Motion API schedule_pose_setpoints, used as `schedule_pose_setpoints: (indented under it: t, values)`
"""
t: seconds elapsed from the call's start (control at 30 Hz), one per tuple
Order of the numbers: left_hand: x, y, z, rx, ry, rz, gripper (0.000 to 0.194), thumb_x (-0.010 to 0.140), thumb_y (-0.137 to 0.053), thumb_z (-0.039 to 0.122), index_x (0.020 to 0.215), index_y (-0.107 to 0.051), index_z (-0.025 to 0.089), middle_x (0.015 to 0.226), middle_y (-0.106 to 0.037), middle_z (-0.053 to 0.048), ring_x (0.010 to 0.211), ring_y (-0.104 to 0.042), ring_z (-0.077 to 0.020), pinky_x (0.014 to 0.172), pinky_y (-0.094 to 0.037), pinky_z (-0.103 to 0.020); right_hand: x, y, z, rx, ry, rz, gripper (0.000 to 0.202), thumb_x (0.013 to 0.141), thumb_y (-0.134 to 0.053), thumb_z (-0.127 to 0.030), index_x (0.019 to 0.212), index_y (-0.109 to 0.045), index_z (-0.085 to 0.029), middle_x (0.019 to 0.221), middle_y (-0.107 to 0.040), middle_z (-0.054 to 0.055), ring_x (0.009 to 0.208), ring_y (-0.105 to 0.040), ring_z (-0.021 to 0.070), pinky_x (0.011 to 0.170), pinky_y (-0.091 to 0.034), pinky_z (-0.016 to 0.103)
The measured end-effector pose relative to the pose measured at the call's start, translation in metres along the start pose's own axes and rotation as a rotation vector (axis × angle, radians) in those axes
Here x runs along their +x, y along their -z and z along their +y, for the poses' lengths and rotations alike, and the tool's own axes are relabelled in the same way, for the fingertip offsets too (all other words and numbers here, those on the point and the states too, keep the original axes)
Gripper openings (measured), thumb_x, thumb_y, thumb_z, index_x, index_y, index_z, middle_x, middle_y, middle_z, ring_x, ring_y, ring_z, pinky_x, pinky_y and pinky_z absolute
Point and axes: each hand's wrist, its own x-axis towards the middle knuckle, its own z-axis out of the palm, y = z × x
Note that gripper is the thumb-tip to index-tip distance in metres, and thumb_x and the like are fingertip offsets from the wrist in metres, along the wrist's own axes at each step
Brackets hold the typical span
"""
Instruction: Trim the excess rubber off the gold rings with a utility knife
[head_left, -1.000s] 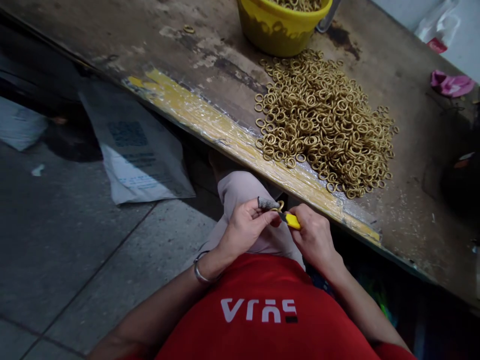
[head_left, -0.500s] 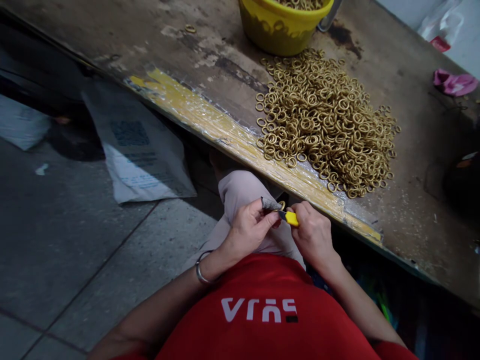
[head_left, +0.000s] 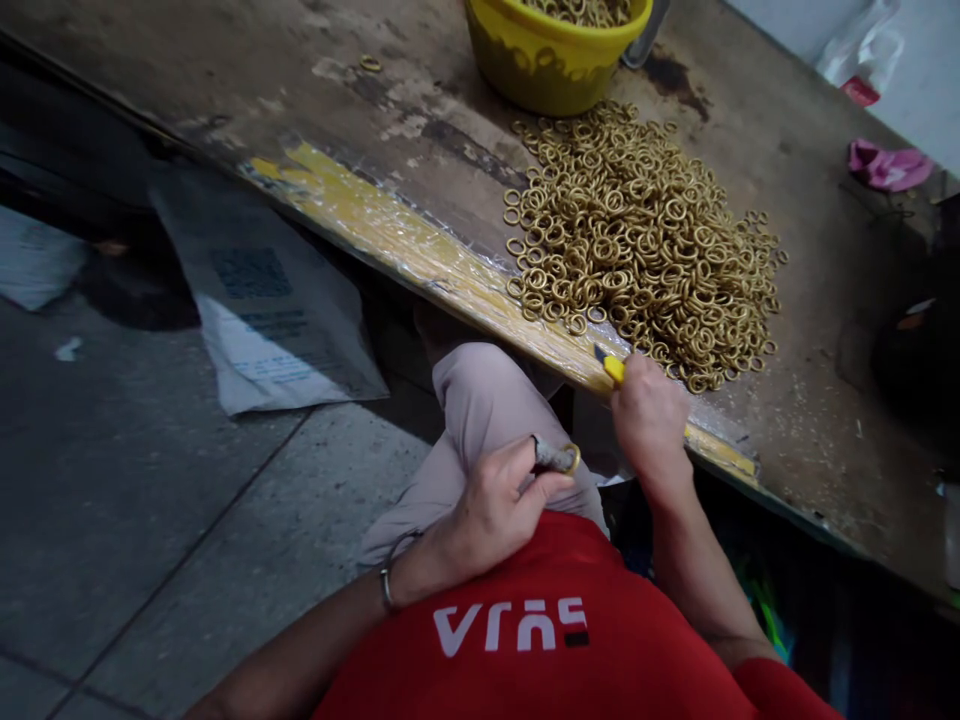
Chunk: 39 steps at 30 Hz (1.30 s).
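Observation:
Over my lap, my left hand (head_left: 504,503) pinches a gold-coloured ring (head_left: 573,460) at its fingertips. A grey cover (head_left: 553,457) is wrapped round its index finger. My right hand (head_left: 651,412) is closed round a yellow utility knife (head_left: 613,368), whose dark blade points up and left over the taped table edge. Just beyond the knife lies a wide heap of gold-coloured rings (head_left: 645,240) on the table.
A yellow bowl (head_left: 555,65) of rings stands behind the heap, and a lone ring (head_left: 370,63) lies to its left. Yellow tape (head_left: 390,230) covers the table's front edge. A white sack (head_left: 277,340) is below on the floor; a pink cloth (head_left: 889,165) lies at right.
My right hand has moved up and away from my left hand, taking the knife to the table edge. My left hand has dropped slightly, still with a ring in its fingers.

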Motion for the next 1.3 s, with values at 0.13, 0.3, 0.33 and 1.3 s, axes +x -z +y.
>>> schedule_pose_setpoints:
  t: [0.13,0.3,0.33,1.3]
  values:
    - [0.008,0.0,0.001,-0.244,0.233,-0.058,0.005,0.084,-0.068,0.021,0.084,-0.065,0.017,0.07,-0.067,0.001,0.061,-0.061,-0.0122,0.058,-0.051,-0.023,0.001,0.009,0.006,0.56,0.232,-0.166,0.019,0.096,-0.053,-0.029,0.088,-0.068,-0.019,0.08,-0.066,0.007,0.072,-0.059,0.0198,0.069,-0.043,0.032]
    - [0.02,-0.002,-0.001,-0.519,0.38,-0.039,0.022,0.076,-0.075,0.022,0.086,-0.056,0.018,0.069,-0.066,0.003,0.058,-0.064,-0.0112,0.056,-0.055,-0.022,-0.018,0.009,-0.005,1.106,0.307,-0.453,0.022,0.093,-0.063,-0.042,0.094,-0.072,-0.022,0.088,-0.068,0.004,0.084,-0.062,0.019,0.078,-0.048,0.031]
    - [0.022,-0.002,-0.002,-0.56,0.395,-0.03,0.023,0.075,-0.076,0.021,0.086,-0.056,0.018,0.069,-0.066,0.004,0.058,-0.064,-0.0111,0.056,-0.056,-0.023,-0.02,0.008,-0.005,1.145,0.261,-0.474,0.022,0.091,-0.066,-0.043,0.092,-0.073,-0.022,0.085,-0.066,0.003,0.081,-0.061,0.0182,0.074,-0.048,0.03]
    - [0.016,-0.002,-0.011,-0.899,0.563,-0.181,0.028,0.075,-0.084,0.031,0.088,-0.064,0.016,0.066,-0.065,0.001,0.055,-0.058,-0.0094,0.052,-0.046,-0.021,-0.034,-0.008,0.005,1.246,0.133,-0.326,0.014,0.089,-0.071,-0.038,0.086,-0.072,-0.025,0.081,-0.066,0.002,0.074,-0.06,0.0175,0.07,-0.048,0.032]
